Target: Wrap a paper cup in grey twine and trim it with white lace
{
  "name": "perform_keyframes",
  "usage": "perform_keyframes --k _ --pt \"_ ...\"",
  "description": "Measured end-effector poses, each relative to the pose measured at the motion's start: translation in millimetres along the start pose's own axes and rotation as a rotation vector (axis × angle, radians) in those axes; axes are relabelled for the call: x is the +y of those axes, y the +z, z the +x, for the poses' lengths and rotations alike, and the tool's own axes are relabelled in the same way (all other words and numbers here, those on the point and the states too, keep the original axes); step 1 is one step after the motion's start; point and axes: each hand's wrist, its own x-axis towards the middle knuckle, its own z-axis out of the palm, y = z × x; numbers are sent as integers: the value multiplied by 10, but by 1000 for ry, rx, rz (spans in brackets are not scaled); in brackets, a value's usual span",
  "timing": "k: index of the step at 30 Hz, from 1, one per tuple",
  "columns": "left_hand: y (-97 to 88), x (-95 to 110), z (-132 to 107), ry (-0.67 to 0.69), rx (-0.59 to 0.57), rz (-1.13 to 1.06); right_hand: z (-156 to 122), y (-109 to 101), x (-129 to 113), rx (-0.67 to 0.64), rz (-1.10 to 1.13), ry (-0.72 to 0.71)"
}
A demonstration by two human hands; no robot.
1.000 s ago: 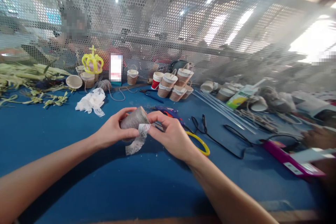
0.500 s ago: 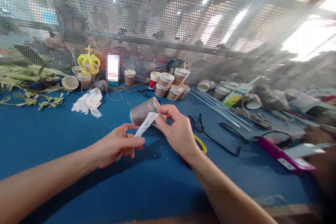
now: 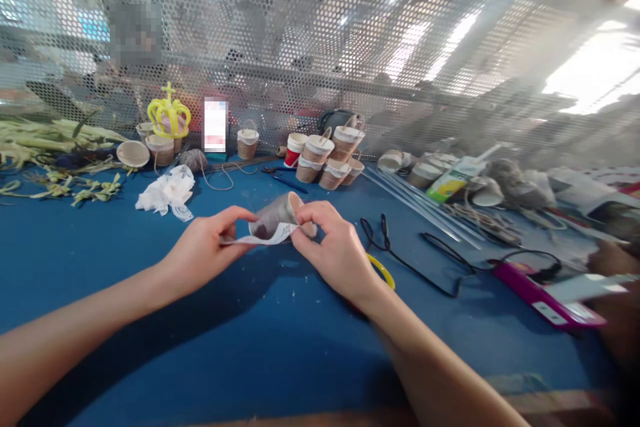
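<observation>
A thin white strip with dark printing (image 3: pixel 281 233), which looks like paper or cloth, stretches between my two hands. My left hand (image 3: pixel 205 247) is closed, pinching the strip's left end between thumb and fingers. The strip's right end is pinched by my right hand (image 3: pixel 335 247), whose fingertips also lie against the rim of a cup wound in grey cord (image 3: pixel 273 212). The cup is tilted on its side, just behind the strip, its open end to the right. Whether my right fingers also grip the cup, I cannot tell. Yellow scissor handles (image 3: pixel 383 271) show partly beside my right wrist.
Crumpled white material (image 3: pixel 167 192) lies at left on the blue table (image 3: pixel 210 360). Several cord-wrapped cups (image 3: pixel 315 150) are stacked at the back, near a yellow crown-shaped piece (image 3: pixel 169 113). Clear sticks (image 3: pixel 425 210), black-framed glasses (image 3: pixel 385 233) and a magenta power strip (image 3: pixel 540 293) lie to the right.
My left hand has risen and turned, now pinching the strip near the cup's left side. The strip has swung from slanting downward to nearly level. My right hand stays almost in place.
</observation>
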Motion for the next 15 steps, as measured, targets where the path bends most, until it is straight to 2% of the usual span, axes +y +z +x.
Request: perform_keyframes --k 5,10,15 --pt "-175 -16 68 3 22 -120 -14 1 -19 -75 4 -53" --pt "-297 1 127 4 63 -169 -39 -4 -78 -213 50 -78" --pt "-352 -28 137 -3 -38 -139 -68 5 -124 -292 149 -106"
